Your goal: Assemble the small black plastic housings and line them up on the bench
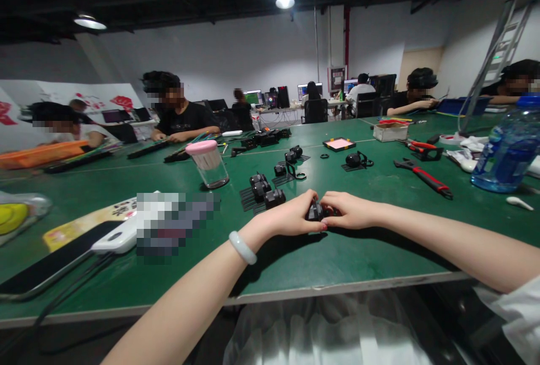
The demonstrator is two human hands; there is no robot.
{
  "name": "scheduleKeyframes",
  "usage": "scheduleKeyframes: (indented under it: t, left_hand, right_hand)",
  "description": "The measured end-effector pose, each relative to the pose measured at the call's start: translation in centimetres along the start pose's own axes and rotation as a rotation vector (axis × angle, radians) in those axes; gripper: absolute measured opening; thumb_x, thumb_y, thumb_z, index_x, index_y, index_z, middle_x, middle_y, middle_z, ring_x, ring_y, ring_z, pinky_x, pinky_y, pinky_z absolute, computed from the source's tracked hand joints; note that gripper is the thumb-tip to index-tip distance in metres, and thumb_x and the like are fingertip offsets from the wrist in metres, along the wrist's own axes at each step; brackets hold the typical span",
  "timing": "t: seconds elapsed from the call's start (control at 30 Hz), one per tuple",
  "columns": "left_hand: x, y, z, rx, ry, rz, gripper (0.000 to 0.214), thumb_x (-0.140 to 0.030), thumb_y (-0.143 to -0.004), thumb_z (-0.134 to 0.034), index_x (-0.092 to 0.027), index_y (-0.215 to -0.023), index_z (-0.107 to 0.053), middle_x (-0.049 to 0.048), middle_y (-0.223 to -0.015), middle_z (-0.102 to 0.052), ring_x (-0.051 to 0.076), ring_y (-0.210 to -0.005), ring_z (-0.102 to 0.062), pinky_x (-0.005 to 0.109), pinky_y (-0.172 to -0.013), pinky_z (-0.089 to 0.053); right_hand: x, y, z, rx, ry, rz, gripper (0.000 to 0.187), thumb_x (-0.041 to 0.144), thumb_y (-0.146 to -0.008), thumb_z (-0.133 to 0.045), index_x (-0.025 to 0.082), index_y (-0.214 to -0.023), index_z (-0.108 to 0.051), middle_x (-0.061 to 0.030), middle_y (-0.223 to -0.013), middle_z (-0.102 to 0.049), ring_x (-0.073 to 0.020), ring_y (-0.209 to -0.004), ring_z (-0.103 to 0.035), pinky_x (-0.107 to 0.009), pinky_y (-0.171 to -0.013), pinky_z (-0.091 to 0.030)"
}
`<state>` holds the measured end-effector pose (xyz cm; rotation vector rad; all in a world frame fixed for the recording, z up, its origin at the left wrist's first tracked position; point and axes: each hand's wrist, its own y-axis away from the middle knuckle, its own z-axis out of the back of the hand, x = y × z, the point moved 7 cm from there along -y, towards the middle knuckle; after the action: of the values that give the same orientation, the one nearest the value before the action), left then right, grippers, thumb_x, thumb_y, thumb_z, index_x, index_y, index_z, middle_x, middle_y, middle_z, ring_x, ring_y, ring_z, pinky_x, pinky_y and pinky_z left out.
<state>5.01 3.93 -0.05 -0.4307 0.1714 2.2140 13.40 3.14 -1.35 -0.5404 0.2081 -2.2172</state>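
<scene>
Both of my hands meet just above the green tabletop, around one small black plastic part [314, 211]. My left hand [301, 213], with a pale bangle on its wrist, grips the part from the left. From the other side, my right hand [346, 209] closes its fingers on the right end of the same part, where a bit of red shows. The fingers hide much of it, so its exact kind is unclear. Just left of the hands lie several similar black parts [260, 188]. Beyond them are more black parts with a ring [291, 171] and another ringed black part [356, 160].
An adjustable wrench [426, 178] and a blue bottle [504, 151] stand to the right. A pink-lidded cup [210, 165], a phone [54, 261] and a white power bank [122, 233] with cables lie left. Farther back are a small pink tray [338, 144], a box [390, 131] and other people working.
</scene>
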Motion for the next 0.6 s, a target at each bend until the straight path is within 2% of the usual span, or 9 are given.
scheduleKeyframes:
  t: [0.4, 0.6]
  left_hand:
    - [-0.48, 0.52, 0.33, 0.017, -0.025, -0.005, 0.054, -0.05, -0.064, -0.052, -0.016, -0.103, -0.037, 0.006, -0.094, -0.05, 0.018, -0.078, -0.049, 0.026, -0.065, -0.037]
    - [-0.43, 0.43, 0.34, 0.002, 0.009, -0.035, 0.053, -0.051, -0.062, -0.053, -0.016, -0.099, -0.038, 0.0055, -0.093, -0.049, 0.018, -0.079, -0.049, 0.027, -0.066, -0.037]
  right_hand:
    - [0.56, -0.12, 0.0, -0.015, 0.025, 0.016, 0.023, 0.035, -0.071, -0.053, 0.014, -0.078, -0.049, -0.0028, -0.075, -0.047, -0.012, -0.065, -0.044, -0.023, -0.058, -0.036]
    - [0.55, 0.01, 0.42, -0.069, -0.102, -0.008, 0.042, 0.036, -0.061, -0.062, 0.015, -0.092, -0.044, -0.0016, -0.078, -0.047, -0.0108, -0.063, -0.043, -0.021, -0.054, -0.036]
